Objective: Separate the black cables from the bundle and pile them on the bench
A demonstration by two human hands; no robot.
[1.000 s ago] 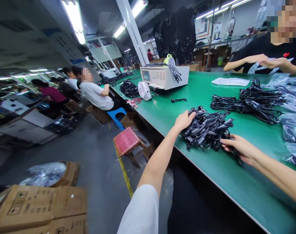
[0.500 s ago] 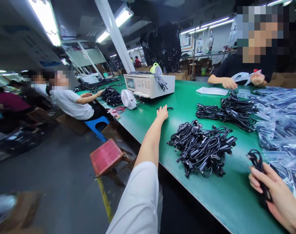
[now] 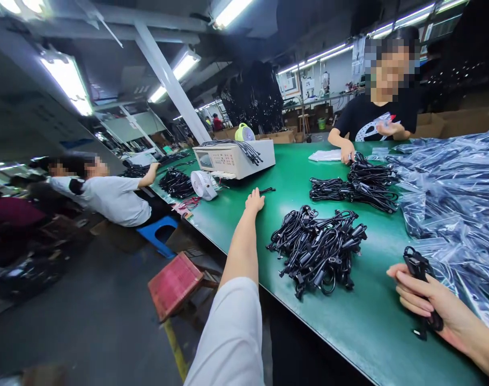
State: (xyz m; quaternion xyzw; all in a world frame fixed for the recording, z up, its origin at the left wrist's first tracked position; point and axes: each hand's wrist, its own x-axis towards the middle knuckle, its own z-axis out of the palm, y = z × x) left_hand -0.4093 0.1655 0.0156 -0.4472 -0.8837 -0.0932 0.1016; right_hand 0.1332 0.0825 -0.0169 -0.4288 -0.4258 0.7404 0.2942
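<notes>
My left hand (image 3: 254, 201) is stretched far out over the green table, its fingers curled down on a short black cable (image 3: 267, 190); one end sticks out to the right of them. My right hand (image 3: 427, 300), at the lower right, is closed around a folded bundle of black cable (image 3: 417, 262) with a plug hanging below. Between my two hands lies a large loose pile of black cables (image 3: 317, 249). Behind that pile, bundled black cables (image 3: 351, 193) rest on the table (image 3: 293, 166).
Clear plastic bags (image 3: 449, 198) cover the table's right side. A beige test instrument (image 3: 244, 161) and a small white fan (image 3: 203, 185) stand beyond my left hand. A co-worker (image 3: 379, 115) handles items across the table; another sits at left. A red stool (image 3: 175, 284) is beside the table edge.
The view has shifted slightly to the right. My right hand has turned the cable bundle, and a plug now hangs below it. My left hand stays at the short cable.
</notes>
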